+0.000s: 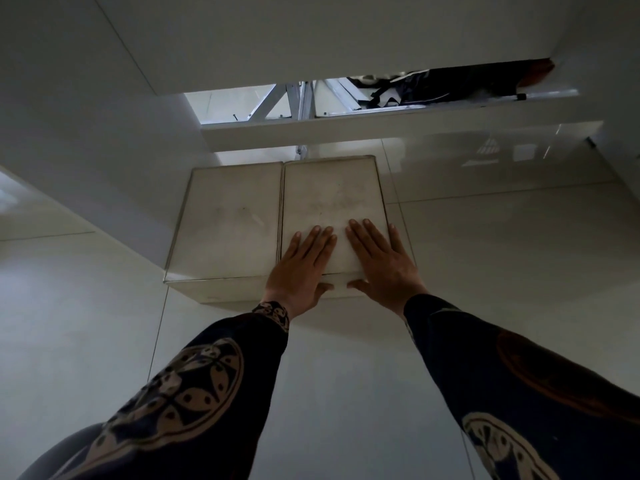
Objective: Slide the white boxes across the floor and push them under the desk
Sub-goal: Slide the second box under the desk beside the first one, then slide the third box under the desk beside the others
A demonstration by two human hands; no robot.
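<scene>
Two white boxes stand side by side on the pale tiled floor, touching along their long sides. The left box is untouched. Both my hands lie flat on the lid of the right box, near its front edge. My left hand has its fingers spread on top and its thumb hooked over the front face. My right hand rests the same way at the box's near right corner. The white desk hangs over the far end of the boxes.
A white crossbar runs under the desk just beyond the boxes. White metal leg struts and dark clutter show in the gap behind it. A white panel closes off the left side. Glossy floor tiles stretch to the right.
</scene>
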